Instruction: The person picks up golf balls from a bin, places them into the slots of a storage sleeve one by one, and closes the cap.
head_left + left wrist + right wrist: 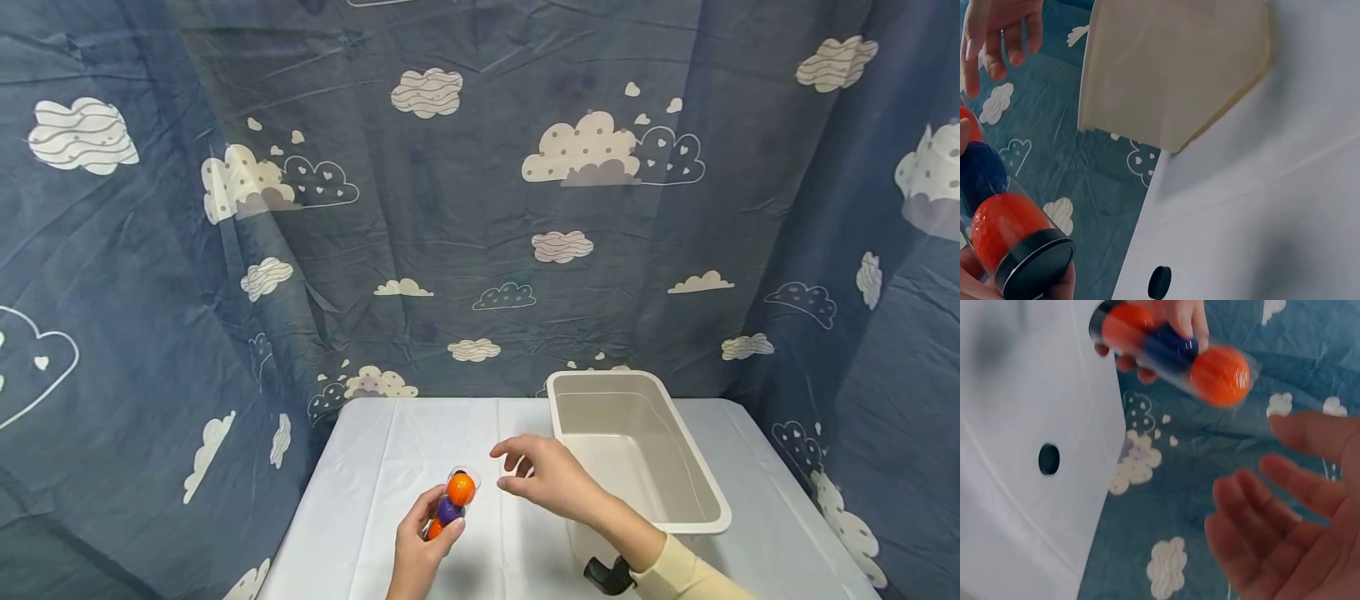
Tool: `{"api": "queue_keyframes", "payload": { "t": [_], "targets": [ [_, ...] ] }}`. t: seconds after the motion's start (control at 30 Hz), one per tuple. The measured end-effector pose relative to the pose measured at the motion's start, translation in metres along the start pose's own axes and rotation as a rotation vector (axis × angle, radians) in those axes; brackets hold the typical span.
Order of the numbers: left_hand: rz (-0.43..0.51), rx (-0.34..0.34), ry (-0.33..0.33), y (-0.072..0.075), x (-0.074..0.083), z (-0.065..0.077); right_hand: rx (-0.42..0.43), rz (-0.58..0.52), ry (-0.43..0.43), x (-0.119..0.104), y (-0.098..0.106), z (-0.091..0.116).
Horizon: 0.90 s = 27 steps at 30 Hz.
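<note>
My left hand (422, 542) grips a clear plastic tube (1175, 353) that stands tilted over the table. Inside it sit two orange balls (461, 489) with a dark blue ball (450, 510) between them. A black cap (1038, 265) closes the tube's lower end; at the other end the uncapped rim faces up and away. To the right of the tube, my right hand (551, 475) hovers with nothing in it, its fingers loosely bent and apart from the tube. On the white tabletop lies a separate small black lid (1049, 459).
A deep off-white plastic bin (712, 508) stands on the right of the table, under and beyond the right forearm. The white-covered table (352, 467) is enclosed by dark blue cloud-print curtains (465, 183) at the back and both sides.
</note>
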<state>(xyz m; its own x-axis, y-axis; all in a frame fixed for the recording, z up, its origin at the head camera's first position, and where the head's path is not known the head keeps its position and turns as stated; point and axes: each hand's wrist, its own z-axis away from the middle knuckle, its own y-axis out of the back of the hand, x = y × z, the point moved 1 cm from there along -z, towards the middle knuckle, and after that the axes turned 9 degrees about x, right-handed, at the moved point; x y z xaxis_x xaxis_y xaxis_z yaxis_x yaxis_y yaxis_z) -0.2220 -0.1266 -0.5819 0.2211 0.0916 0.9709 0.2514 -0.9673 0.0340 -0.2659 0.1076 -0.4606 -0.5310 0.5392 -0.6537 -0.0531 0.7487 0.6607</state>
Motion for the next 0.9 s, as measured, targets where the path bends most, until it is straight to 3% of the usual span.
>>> {"api": "queue_keyframes", "payload": {
  "t": [0.17,0.37,0.5,0.9],
  "targets": [
    [-0.005,0.037,0.012,0.008,-0.002,-0.001,0.051,0.043,-0.036,-0.004,-0.015,0.006],
    [-0.019,0.083,0.021,0.016,-0.002,-0.001,0.066,0.005,-0.097,-0.002,-0.039,0.013],
    [0.026,0.103,0.005,0.019,-0.003,-0.003,0.060,-0.041,-0.152,0.001,-0.056,0.014],
    [0.027,0.195,-0.019,0.031,-0.009,-0.003,0.173,-0.069,-0.264,0.047,-0.129,-0.011]
  ]
}}
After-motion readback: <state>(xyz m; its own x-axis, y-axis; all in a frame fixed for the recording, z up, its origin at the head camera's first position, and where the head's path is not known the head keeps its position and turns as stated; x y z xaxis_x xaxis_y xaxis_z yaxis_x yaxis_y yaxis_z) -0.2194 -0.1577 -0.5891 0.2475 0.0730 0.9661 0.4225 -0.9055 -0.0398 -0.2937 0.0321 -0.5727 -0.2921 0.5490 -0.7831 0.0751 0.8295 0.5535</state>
